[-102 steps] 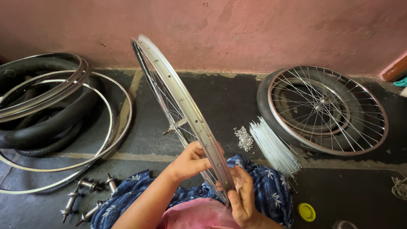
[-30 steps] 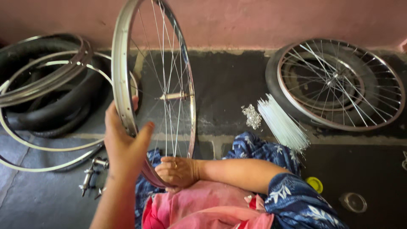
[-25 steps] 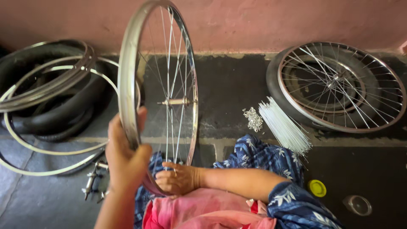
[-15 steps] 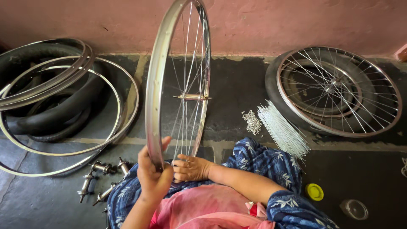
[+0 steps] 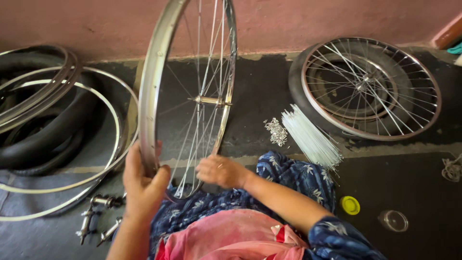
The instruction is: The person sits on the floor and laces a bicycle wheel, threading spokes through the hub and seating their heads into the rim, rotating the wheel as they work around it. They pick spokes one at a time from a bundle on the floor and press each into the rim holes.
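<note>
Nearest, at six o'clock, lie the person's lap in pink cloth and blue patterned fabric. Just above it at seven o'clock the left hand (image 5: 141, 185) is closed around the bare rim of the upright spoked wheel (image 5: 150, 91), thumb on the near edge. At the centre the right hand (image 5: 219, 171) rests with curled fingers at the lower spokes, close to the rim's inner side; whether it pinches a spoke or nipple I cannot tell.

The wheel stands on edge from the lap up past twelve o'clock, its hub (image 5: 208, 101) in the middle. To work these spokes well, the left grip should probably stay firm and low so the rim does not swing, while the right fingers handle one spoke at a time near the rim.

On the dark floor (image 5: 414, 188): loose hubs (image 5: 98, 216) at eight o'clock, a yellow cap (image 5: 351, 205) and a clear lid (image 5: 393, 220) at four o'clock. Farther out, a bundle of loose spokes (image 5: 310, 139) with a small heap of nipples (image 5: 276, 131) at two o'clock, a built wheel lying in a tyre (image 5: 368, 86) beyond, and bare rims on black tyres (image 5: 53, 110) at ten o'clock. A pink wall (image 5: 298, 21) closes the far side.
</note>
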Action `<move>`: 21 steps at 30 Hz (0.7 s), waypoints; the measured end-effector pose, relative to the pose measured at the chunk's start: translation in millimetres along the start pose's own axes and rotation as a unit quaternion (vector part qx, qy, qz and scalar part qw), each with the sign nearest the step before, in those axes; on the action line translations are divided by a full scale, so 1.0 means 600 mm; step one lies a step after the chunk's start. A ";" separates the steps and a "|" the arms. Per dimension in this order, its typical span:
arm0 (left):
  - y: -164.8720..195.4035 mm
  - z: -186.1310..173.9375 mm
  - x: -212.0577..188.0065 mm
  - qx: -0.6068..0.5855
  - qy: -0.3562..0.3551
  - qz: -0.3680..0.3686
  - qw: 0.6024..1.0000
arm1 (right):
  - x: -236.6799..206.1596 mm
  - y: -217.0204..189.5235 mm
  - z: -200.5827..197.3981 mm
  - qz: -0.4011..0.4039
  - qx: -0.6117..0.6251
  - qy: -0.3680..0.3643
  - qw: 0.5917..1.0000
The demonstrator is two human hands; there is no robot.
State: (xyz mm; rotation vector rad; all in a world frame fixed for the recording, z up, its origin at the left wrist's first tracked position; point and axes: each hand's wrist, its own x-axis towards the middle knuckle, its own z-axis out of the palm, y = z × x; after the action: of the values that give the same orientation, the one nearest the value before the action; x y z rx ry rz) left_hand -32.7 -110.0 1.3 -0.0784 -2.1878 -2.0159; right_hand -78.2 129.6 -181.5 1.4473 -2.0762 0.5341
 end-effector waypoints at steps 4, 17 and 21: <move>0.016 0.003 0.034 -0.042 -0.082 0.058 0.994 | -0.135 0.106 -0.091 0.307 -0.046 -0.047 0.950; -0.014 -0.038 0.023 -0.039 -0.051 0.041 0.997 | -0.425 0.162 -0.232 0.813 -0.173 -0.243 0.500; -0.018 -0.048 0.026 -0.080 -0.045 0.018 0.996 | -0.426 0.166 -0.228 0.820 -0.157 -0.249 0.491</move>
State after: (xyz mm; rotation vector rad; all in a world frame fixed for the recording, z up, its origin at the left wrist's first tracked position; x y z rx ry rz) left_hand -47.2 -140.9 -4.5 -0.2304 -2.0549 -2.2043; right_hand -74.0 430.6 -239.9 -1.2466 -3.1704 0.2305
